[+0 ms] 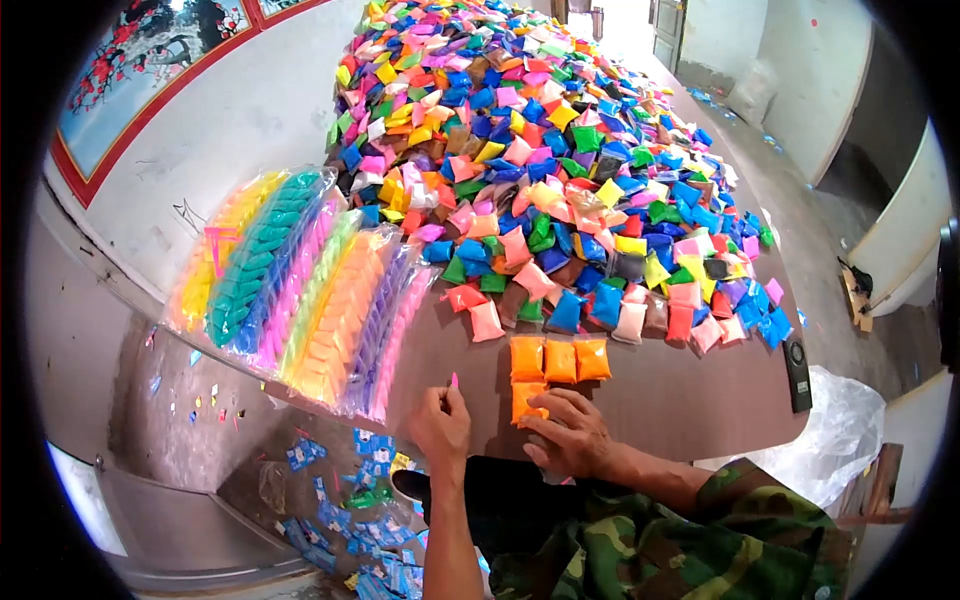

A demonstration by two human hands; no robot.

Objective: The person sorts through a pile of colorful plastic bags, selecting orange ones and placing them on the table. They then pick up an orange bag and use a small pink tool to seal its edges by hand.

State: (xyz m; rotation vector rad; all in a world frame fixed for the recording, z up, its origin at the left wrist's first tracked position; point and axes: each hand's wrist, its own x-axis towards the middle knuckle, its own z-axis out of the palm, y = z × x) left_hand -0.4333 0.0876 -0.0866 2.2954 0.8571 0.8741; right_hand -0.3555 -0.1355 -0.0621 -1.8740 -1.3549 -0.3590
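Observation:
My left hand (442,422) is closed in a pinch near the table's front edge, with a small pink piece (454,380) sticking up from the fingertips. To its right, my right hand (572,436) has bent fingers on the lower orange packet (525,398), covering its right edge. Above that packet lies a short row of orange packets: a left one (527,357), a middle one (560,360) and a right one (592,358). They are flat, sealed clear pouches with orange filling, set side by side.
A large heap of mixed-colour packets (540,170) covers the back of the brown table (690,405). Long bags of sorted packets (330,340) lie at the left edge. A black remote-like object (797,375) rests at the right edge. Blue wrappers (375,530) litter the floor.

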